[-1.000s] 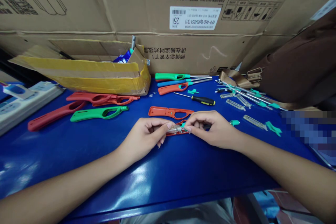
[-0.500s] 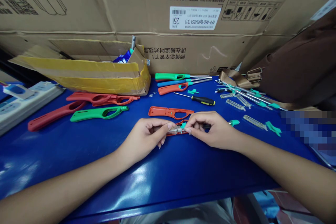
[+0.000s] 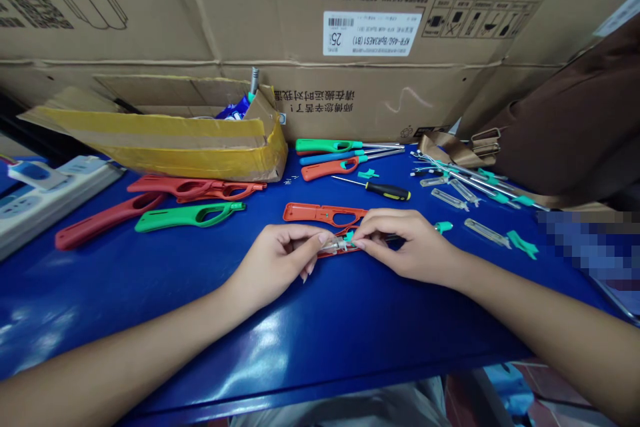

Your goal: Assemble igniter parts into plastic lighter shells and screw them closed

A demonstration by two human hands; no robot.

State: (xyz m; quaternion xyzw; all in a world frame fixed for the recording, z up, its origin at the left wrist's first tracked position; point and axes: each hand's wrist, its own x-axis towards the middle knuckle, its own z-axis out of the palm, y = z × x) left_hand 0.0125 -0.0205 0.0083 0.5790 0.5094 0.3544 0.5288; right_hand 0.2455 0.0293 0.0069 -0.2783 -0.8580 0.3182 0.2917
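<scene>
My left hand (image 3: 280,260) and my right hand (image 3: 405,240) meet over an orange lighter shell half (image 3: 336,247) lying on the blue table (image 3: 310,333). Both hands pinch a small clear tube with a teal part (image 3: 336,243) sitting in that shell. A teal tip (image 3: 443,227) sticks out past my right hand. A second orange shell half (image 3: 323,213) lies just behind my fingers. Behind it lies a black and yellow screwdriver (image 3: 387,191).
Red and green shell halves (image 3: 185,203) lie at the left, finished lighters (image 3: 340,157) at the back, metal tubes with teal parts (image 3: 475,190) at the right. An open cardboard box (image 3: 165,137), a power strip (image 3: 45,190) and big cartons (image 3: 320,20) surround the table.
Both hands keep their pinch on the part; the right hand has shifted slightly up and back. Nothing else has moved.
</scene>
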